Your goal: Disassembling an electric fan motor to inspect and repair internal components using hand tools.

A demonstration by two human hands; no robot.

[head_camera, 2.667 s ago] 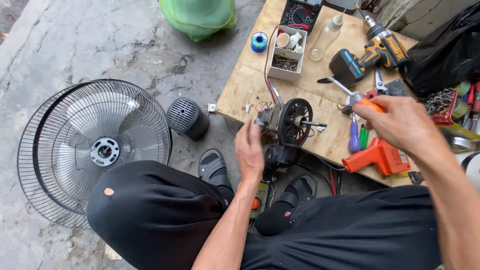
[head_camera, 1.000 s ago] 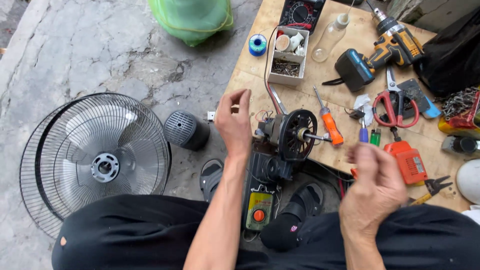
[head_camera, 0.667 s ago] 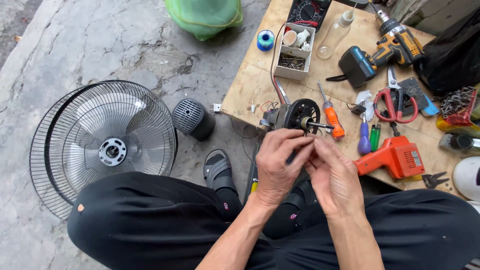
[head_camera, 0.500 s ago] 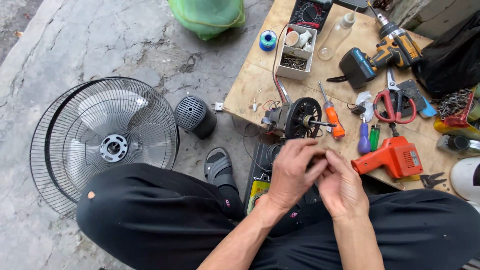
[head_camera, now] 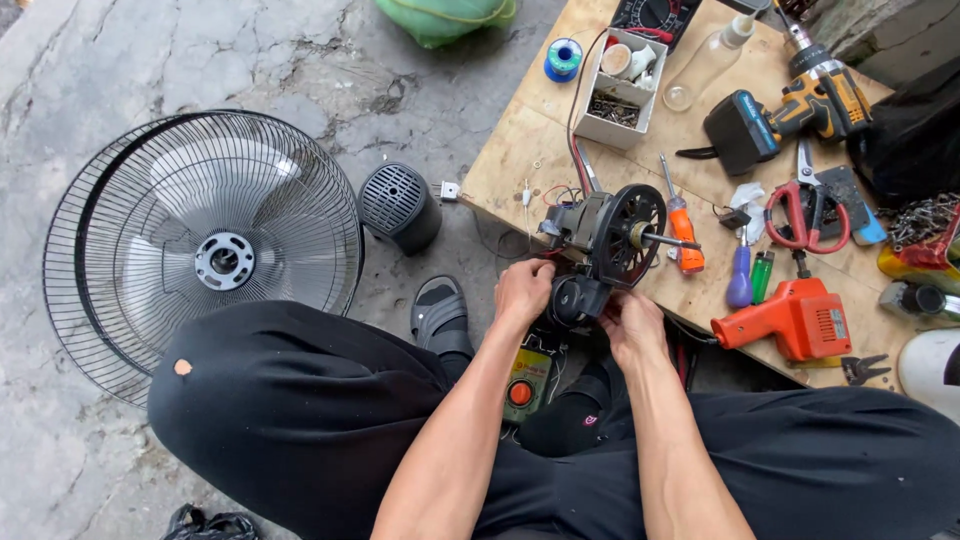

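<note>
A black fan motor (head_camera: 610,235) with a round front plate and a bare shaft stands at the near edge of a plywood board (head_camera: 520,150). My left hand (head_camera: 522,292) grips the motor's black neck on its left side. My right hand (head_camera: 632,325) presses against the neck from the right, fingers curled under it. An orange-handled screwdriver (head_camera: 680,215) lies just behind the motor's shaft.
A wire fan guard with blades (head_camera: 205,250) and a black motor cover (head_camera: 398,205) lie on the concrete at left. The board carries a cordless drill (head_camera: 790,105), red scissors (head_camera: 805,215), an orange glue gun (head_camera: 790,322), a box of screws (head_camera: 612,95) and a blue spool (head_camera: 563,60).
My right hand put the orange screwdriver down on the board. Both hands met in front of me, then moved forward onto the motor's neck.
</note>
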